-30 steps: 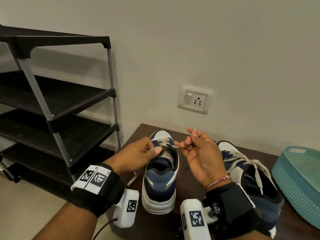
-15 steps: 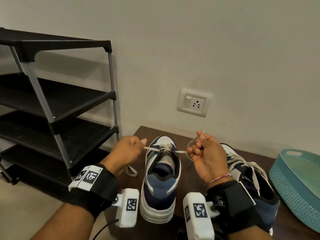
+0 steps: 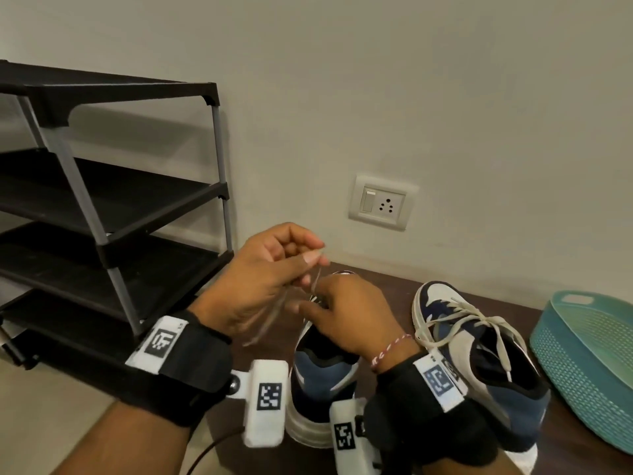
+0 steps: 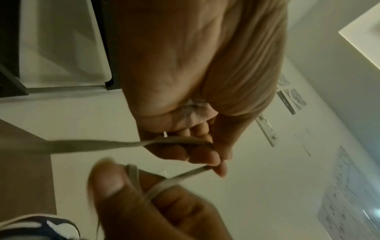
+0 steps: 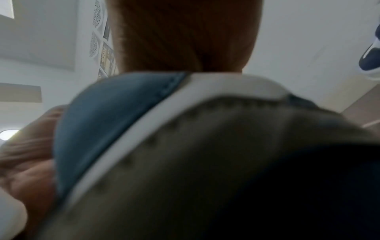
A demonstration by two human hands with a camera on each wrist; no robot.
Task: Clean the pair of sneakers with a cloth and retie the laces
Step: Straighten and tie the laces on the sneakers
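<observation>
The person's left hand [image 3: 263,279] is raised above the near navy-and-white sneaker [image 3: 322,382], its grip closed in a pinch of thumb and fingertips on a flat off-white shoelace [image 3: 317,279]. The left wrist view shows that lace [image 4: 115,143] crossing the curled fingers [image 4: 202,155] and running on to the other hand. The right hand [image 3: 349,313] sits lower, directly over the sneaker's tongue, and its thumb [image 4: 107,180] has a turn of the lace wrapped around it, so this grip too is closed on the shoelace. From the right wrist view the sneaker's blue heel panel and white trim [image 5: 127,123] fill most of the picture (badly blurred), and the fingers cannot be made out there.

The near sneaker stands upright on the dark brown wooden surface [image 3: 394,286], heel toward the person. The second navy-and-white sneaker [image 3: 479,351] lies just beside it to the right, its off-white laces [image 3: 479,317] loose across the top. A teal perforated plastic basket [image 3: 589,365] sits near that shoe at the right edge. A black shelf rack with grey posts [image 3: 102,200] stands to the left on the floor, and a white wall socket with switch [image 3: 380,204] is on the wall behind.
</observation>
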